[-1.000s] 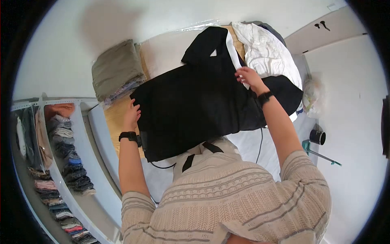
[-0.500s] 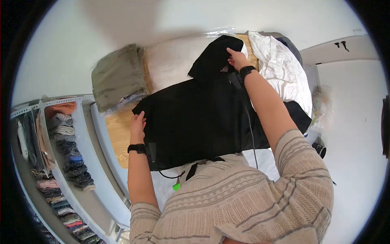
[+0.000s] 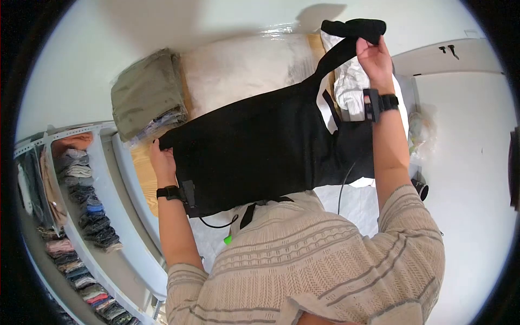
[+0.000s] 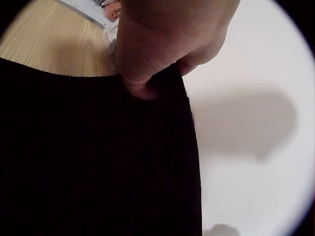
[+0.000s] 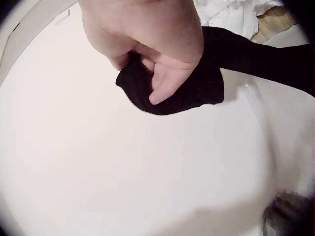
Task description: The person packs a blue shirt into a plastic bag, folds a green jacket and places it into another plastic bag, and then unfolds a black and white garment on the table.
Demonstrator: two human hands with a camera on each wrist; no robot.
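Note:
A black short-sleeved shirt [image 3: 254, 141] with a white strip [image 3: 326, 105] near its neck spreads across the wooden table in front of the person. The left hand [image 3: 163, 162] pinches the shirt's far hem corner at the left. In the left wrist view, the thumb and fingers of that hand [image 4: 167, 54] grip the cloth edge. At the upper right, the right hand [image 3: 375, 60] holds the end of a sleeve [image 3: 355, 28], raised and pulled out from the body. The right wrist view shows its fingers [image 5: 170, 81] curled over the bunched black cloth.
Olive folded clothing in plastic [image 3: 146, 95] lies at the table's left back. Beside it is a clear-wrapped pale stack [image 3: 244, 70]. White crumpled cloth [image 3: 349, 86] lies at the right back. Shelves of folded clothes [image 3: 89, 200] stand at left. A cable [image 3: 342, 195] hangs near the right arm.
The right hand has moved from the neck area to the far right, lifting the sleeve and stretching it away. The left hand has stayed at the hem corner, drawing it slightly left.

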